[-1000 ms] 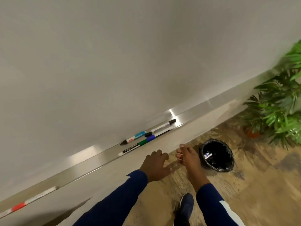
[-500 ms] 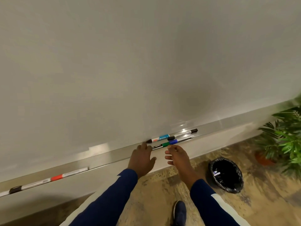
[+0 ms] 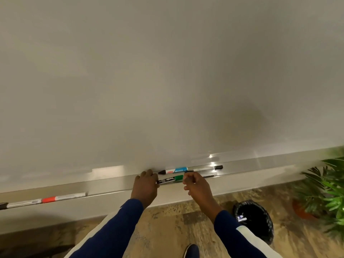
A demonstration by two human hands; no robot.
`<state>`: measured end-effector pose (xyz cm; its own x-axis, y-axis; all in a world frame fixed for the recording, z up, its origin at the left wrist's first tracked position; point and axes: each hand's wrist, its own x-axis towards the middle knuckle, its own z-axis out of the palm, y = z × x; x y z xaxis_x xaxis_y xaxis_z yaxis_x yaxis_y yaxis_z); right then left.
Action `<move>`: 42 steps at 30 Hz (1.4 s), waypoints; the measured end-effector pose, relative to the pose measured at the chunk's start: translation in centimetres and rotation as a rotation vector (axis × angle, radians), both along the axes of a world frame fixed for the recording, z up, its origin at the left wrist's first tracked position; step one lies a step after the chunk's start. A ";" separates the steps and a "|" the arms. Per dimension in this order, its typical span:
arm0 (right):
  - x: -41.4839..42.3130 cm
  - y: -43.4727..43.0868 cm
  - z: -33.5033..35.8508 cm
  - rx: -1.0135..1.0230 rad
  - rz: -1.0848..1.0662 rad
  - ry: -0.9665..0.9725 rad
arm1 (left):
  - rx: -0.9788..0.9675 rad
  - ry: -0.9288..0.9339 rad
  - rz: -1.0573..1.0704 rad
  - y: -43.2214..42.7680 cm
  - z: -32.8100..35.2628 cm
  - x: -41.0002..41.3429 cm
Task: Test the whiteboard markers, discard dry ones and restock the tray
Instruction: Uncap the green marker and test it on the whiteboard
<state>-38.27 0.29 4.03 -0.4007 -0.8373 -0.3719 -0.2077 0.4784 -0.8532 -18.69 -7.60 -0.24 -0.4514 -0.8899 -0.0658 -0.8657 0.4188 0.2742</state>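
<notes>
front marker (image 3: 170, 179) on tray (image 3: 111, 185) | rear marker (image 3: 176, 170) behind | lone marker (image 3: 46, 200) far left | bin (image 3: 268, 237) below right | plant (image 3: 331, 194) beyond

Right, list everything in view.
whiteboard: 1, white, upper view
tray: 1, silver, under the board
green marker: 1, black and green, between the hands
blue-banded marker: 1, white, on tray by the board
black-capped marker: 1, white, tray, right of it
dark marker: 1, mostly behind right hand
red-banded marker: 1, white, tray's far left
bin: 1, black liner, floor right
potted plant: 1, green, far right
left hand: holds green marker's black end
right hand: fingers curled at its green cap
</notes>
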 end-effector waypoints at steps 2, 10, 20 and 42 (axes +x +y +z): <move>-0.1 -0.8 -0.2 -0.069 0.171 0.287 | -0.040 0.087 0.049 0.0 0.7 0.5; 3.6 -3.4 5.1 -0.439 0.518 0.595 | -0.121 0.534 0.029 0.5 11.0 1.4; 6.1 -3.1 17.6 -0.450 0.186 -0.337 | -0.052 0.685 0.114 2.4 21.2 2.6; 9.0 -2.3 31.5 -0.810 -0.035 -0.450 | -0.258 0.756 -0.132 6.2 34.1 0.8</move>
